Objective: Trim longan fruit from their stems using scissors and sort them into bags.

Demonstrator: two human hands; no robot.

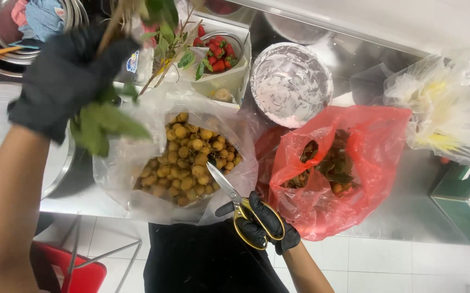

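Observation:
My left hand, in a black glove, is raised at the upper left and grips a leafy branch with twigs and green leaves. My right hand, also gloved in black, holds yellow-handled scissors near the counter's front edge. The blades point up-left over a clear plastic bag full of small round tan fruits. To the right lies a red plastic bag holding stems, leaves and a few of the same fruits.
A white foam-coated bowl sits behind the bags. A box with a bowl of strawberries stands at the back. Clear bags of yellow-white flowers lie at right. Metal bowls sit at upper left. A red stool stands below.

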